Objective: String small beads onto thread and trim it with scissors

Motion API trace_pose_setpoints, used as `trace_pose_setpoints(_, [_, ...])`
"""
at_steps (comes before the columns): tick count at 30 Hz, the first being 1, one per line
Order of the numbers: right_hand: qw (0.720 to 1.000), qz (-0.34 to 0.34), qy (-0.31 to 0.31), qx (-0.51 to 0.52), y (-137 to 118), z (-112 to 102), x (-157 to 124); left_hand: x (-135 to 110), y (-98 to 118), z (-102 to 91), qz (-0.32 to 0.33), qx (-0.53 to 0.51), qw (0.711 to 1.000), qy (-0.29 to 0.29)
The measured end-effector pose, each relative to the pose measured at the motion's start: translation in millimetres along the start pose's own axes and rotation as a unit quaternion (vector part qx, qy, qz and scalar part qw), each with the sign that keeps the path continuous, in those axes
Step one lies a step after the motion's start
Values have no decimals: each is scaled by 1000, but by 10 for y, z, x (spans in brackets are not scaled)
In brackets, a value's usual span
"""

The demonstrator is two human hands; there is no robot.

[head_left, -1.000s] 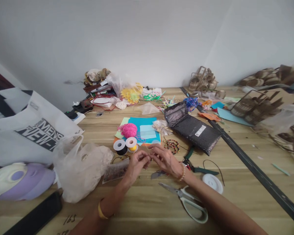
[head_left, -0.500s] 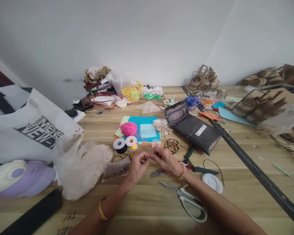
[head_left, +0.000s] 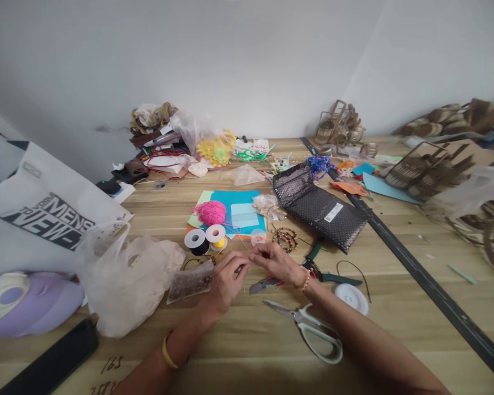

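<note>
My left hand (head_left: 230,277) and my right hand (head_left: 275,260) meet at the fingertips above the table, both closed in a pinch. A thin cord (head_left: 242,240) runs down to where the fingertips meet; its end is hidden between them. Just beyond lie a small clear round dish (head_left: 258,237) and bracelets of dark and coloured beads (head_left: 285,240). A clear bag of small beads (head_left: 189,282) is beside my left hand. Under my right hand lies a cutter knife (head_left: 265,284), and nearer me are scissors with pale green handles (head_left: 315,334).
Spools of black thread (head_left: 196,241) and yellow thread (head_left: 216,237) stand near a pink yarn ball (head_left: 211,212) on blue paper (head_left: 247,197). To the right are a black bubble mailer (head_left: 325,214), green-handled pliers (head_left: 340,280) and a white spool (head_left: 351,299). Plastic bag (head_left: 135,285) at left.
The whole view has shifted slightly, so things sit a little further left and most a little higher. My left fingers have drawn closer together; the hands still meet at the fingertips.
</note>
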State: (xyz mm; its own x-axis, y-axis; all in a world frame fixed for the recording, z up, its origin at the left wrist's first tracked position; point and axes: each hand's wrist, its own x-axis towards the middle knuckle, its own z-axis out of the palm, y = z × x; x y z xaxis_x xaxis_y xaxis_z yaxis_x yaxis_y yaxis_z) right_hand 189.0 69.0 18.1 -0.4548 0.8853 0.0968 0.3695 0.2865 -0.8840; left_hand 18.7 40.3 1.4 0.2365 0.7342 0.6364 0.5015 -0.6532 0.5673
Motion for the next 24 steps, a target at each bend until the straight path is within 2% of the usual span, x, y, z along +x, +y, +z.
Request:
trace_pose_setpoints(3, [1000,0,4,-20,8,9,-7,-28,-33,-7,50,52,997,-13])
trace_pose_setpoints(7, [997,-13,13,-72,-9,3,-25,-49,-61,-18,74,86,993,-30])
trace_pose_setpoints(17, [971,-122,9,-203,-106,-26,-62,-45,-65,-46,111,128,985,-38])
trace_pose_setpoints(24, [971,-135,-22,-196,-127,-78,-59,-41,-66,-66,132,145,980,-32])
